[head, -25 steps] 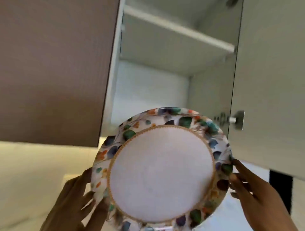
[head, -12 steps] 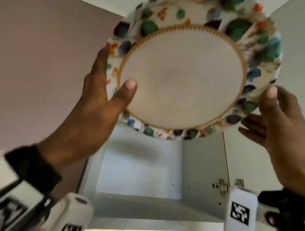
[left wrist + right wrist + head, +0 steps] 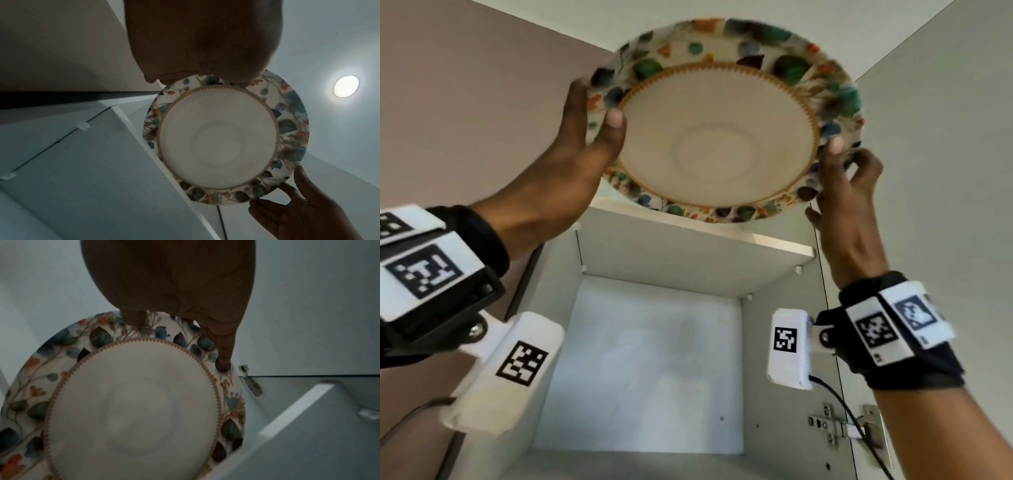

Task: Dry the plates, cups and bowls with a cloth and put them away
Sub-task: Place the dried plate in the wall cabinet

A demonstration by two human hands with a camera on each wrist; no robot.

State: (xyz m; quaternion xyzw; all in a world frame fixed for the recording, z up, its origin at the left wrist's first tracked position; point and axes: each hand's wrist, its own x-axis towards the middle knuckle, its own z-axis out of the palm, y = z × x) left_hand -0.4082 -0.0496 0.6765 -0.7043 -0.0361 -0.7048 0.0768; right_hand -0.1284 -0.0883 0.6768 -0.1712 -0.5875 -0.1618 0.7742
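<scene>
We had the plate [image 3: 719, 137] raised overhead at the open cupboard [image 3: 647, 359], just above the front edge of the upper shelf [image 3: 722, 236] and not yet set down on it. We judged this plate dried and nearly stored; no cloth, cups or bowls showed, so the rest we could not tell. Both arms reached up. Our left hand [image 3: 582, 147] gripped the left rim, thumb curled underneath. Our right hand [image 3: 849, 192] pinched the right rim, thumb under it.
</scene>
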